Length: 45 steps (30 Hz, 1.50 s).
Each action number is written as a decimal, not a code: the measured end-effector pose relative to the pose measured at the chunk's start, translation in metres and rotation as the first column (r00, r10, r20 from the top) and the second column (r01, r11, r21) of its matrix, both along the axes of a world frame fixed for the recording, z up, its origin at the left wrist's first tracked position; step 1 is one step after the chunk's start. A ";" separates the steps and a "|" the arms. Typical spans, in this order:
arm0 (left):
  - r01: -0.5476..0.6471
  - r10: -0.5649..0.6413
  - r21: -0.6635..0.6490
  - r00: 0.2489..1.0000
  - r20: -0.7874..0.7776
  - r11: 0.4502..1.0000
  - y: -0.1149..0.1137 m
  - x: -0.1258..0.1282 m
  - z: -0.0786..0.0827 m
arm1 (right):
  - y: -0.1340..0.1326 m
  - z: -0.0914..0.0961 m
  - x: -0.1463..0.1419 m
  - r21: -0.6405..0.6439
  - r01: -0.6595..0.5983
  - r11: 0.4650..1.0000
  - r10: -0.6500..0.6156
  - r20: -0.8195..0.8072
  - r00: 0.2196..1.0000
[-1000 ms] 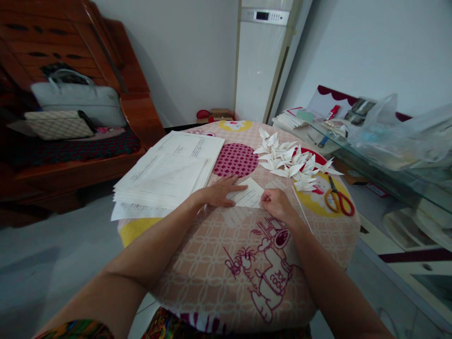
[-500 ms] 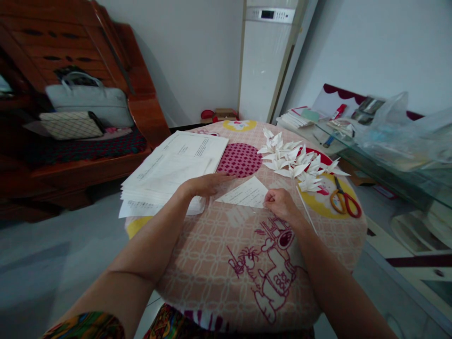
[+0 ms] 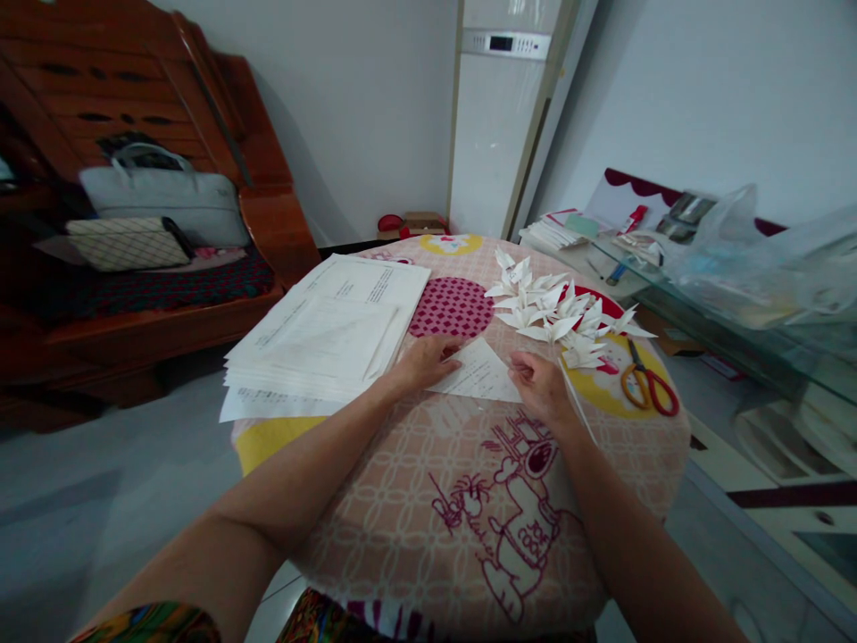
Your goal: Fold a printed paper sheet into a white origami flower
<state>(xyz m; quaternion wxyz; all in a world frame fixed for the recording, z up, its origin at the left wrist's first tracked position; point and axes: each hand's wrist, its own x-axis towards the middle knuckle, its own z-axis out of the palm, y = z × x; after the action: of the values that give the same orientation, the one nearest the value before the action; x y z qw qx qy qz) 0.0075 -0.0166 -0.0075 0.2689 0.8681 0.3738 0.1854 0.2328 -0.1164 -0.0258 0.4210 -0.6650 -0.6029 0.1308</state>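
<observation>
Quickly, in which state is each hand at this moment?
Left hand: loosely open, at the left side of the paper triangle.
Right hand: fingers curled at its right corner; whether they pinch it cannot be told.

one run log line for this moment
left hand: at triangular paper, left side | right hand: at its right edge | paper stack: left | scissors: right

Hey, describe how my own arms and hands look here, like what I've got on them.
Your left hand and right hand show no gloves, and both forearms are uncovered. A brightly patterned fabric sleeve in green, orange and red shows on the left arm; no right sleeve is in view.
</observation>
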 end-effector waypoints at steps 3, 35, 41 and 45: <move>-0.041 0.042 -0.029 0.999 0.018 0.999 -0.001 0.000 0.001 | -0.001 -0.003 -0.001 -0.039 -0.022 0.999 0.023 0.035 0.999; 0.120 0.478 -0.787 0.736 0.480 0.605 -0.006 -0.006 0.025 | -0.008 0.018 0.003 0.144 0.019 0.989 0.079 -0.640 0.764; 0.331 0.432 -0.797 0.702 0.566 0.505 -0.014 -0.007 0.035 | -0.014 0.034 -0.008 0.213 0.073 0.974 0.119 -0.764 0.635; 0.408 0.338 -0.741 0.700 0.629 0.534 -0.015 -0.008 0.034 | -0.016 0.039 -0.009 0.135 0.042 0.990 0.073 -0.742 0.667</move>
<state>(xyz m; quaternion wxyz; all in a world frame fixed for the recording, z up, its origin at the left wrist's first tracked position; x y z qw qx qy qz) -0.0005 -0.0317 0.0268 0.7786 0.4891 0.2598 0.2953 0.2233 -0.1328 0.0127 0.6748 -0.5171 -0.3920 0.3516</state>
